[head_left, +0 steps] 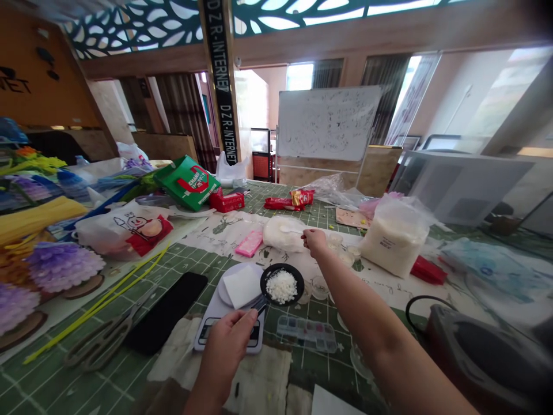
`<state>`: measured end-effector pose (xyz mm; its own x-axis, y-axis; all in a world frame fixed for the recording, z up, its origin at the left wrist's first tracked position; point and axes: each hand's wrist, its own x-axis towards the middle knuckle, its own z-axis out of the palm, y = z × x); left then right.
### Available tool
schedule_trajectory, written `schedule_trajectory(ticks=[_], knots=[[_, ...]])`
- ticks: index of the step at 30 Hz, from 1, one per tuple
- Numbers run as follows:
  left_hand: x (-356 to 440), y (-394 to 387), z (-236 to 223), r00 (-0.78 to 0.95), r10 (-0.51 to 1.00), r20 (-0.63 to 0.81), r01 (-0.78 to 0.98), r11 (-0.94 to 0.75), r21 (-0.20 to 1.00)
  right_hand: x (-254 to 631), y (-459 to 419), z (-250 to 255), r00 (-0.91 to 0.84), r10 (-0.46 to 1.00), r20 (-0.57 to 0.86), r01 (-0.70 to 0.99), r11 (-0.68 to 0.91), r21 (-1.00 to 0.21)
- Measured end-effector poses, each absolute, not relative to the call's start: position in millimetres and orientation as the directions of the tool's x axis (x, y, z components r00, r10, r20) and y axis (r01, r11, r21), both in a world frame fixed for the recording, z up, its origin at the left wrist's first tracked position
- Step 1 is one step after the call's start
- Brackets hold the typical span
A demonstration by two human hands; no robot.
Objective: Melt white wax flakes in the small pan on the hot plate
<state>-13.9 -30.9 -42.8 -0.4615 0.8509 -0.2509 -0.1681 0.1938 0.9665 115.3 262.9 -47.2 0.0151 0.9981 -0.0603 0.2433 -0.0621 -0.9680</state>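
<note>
My left hand is closed round the handle of a small black frying pan, held level beside a kitchen scale. White flakes lie heaped in the pan. A square of white paper rests on the scale's plate. My right hand reaches forward, its fingers pinched on a white spoon. The spoon's far end is at an open plastic bag of white material; how deep it sits I cannot tell. Left of that bag lies a pink packet.
Small clear cups and a compartment box lie below my right forearm. A bag of white granules stands at right, near a dark appliance. Scissors, a black phone and craft flowers occupy the left.
</note>
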Motion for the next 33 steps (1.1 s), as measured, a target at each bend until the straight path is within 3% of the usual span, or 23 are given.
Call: schedule_trajectory(ticks=[8,16,24,33], knots=[[-17.9,-30.5,-40.6,-0.48,0.84,-0.252,-0.211,0.168,0.963,146.3,214.4,-16.0,-0.055,0.995,-0.086,0.187,-0.074,-0.98],[-15.6,-33.3,-35.9,-0.435,0.871,-0.227,-0.209,0.148,0.967,196.3,128.2,10.2,-0.132,0.987,0.086,0.272,0.12,-0.955],[-7.4,-35.8,-34.4,-0.321,0.917,-0.235,-0.202,0.177,0.963,230.5,79.3,10.9,-0.222,0.921,0.321,0.469,0.389,-0.793],[4.0,-34.3,-42.0,-0.16,0.956,-0.245,-0.18,0.216,0.96,257.8,56.9,12.5,-0.215,0.887,0.408,0.516,0.458,-0.724]])
